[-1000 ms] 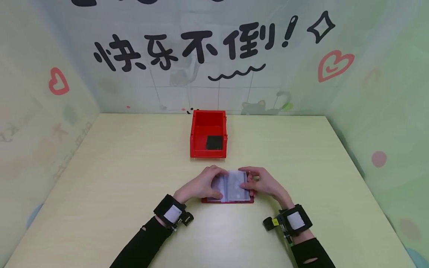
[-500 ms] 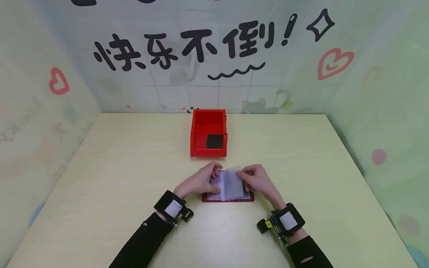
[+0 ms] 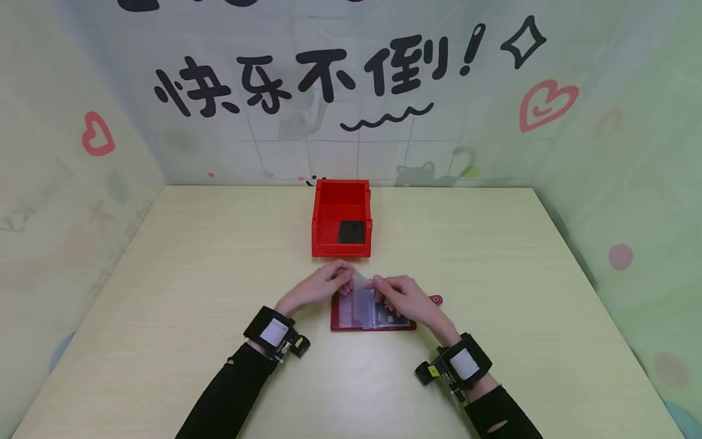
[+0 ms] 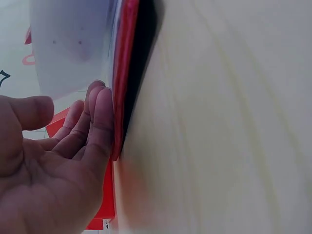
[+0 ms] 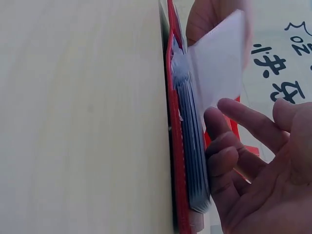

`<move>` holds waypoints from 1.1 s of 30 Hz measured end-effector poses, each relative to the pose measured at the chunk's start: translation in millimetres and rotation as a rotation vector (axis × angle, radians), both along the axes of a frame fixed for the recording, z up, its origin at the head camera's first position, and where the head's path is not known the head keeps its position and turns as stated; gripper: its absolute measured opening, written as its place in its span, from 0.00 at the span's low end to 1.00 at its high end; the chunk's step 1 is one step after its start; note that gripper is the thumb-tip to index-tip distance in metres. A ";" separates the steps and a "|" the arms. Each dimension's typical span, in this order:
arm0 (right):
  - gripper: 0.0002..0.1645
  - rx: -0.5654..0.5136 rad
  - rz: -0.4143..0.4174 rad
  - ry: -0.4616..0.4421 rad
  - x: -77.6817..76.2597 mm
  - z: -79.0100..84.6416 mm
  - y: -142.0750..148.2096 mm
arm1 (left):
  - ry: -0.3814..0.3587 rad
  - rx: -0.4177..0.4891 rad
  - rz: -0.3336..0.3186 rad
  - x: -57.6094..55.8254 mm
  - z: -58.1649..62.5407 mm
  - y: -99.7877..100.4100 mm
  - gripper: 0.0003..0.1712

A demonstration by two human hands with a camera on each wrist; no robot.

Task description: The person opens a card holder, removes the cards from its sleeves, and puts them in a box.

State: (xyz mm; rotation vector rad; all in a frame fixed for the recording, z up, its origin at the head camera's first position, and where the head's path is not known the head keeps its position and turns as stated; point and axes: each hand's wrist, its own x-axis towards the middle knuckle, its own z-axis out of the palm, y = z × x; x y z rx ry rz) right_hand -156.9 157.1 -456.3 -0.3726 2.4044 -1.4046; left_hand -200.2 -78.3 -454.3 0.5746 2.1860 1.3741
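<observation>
A red card holder (image 3: 335,318) lies spread on the table, with clear plastic sleeves inside. One clear sleeve page (image 5: 219,58) stands raised between the hands, leaning left in the head view. Dark card-like inserts (image 3: 388,317) show on the right half. My left hand (image 3: 320,286) is at the holder's upper left; in the left wrist view its fingertips touch the red cover's edge (image 4: 122,87), thumb apart. My right hand (image 3: 407,299) hovers over the right half. In the right wrist view, its lower fingers rest against the sleeve stack (image 5: 192,141), with thumb and index finger apart.
A red plastic bin (image 3: 341,250) stands behind the holder, with a flat black piece (image 3: 351,231) in it. A red strap tab (image 3: 436,299) sticks out right of the holder. A printed backdrop (image 3: 296,152) rises behind the pale table (image 3: 219,244).
The right hand has moved left, and a clear sleeve page has swung from the right half toward the left. The left hand has drawn back up and left; dark inserts and the strap tab now show.
</observation>
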 end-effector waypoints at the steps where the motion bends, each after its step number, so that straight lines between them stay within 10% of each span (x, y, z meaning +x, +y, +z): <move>1: 0.23 0.019 0.015 0.013 0.2 0.4 -0.2 | 0.001 -0.006 0.007 -0.4 0.1 0.2 0.16; 10: 0.14 0.093 0.088 0.088 2.1 1.8 3.1 | 0.068 -0.099 0.042 -2.4 -1.2 -2.3 0.19; 26: 0.34 0.239 -0.024 0.021 -8.6 2.2 39.0 | 0.076 -0.248 0.235 6.3 7.4 7.8 0.20; 33: 0.34 0.209 -0.030 0.014 -8.7 -2.4 46.0 | 0.194 -0.373 0.199 10.2 14.9 20.1 0.18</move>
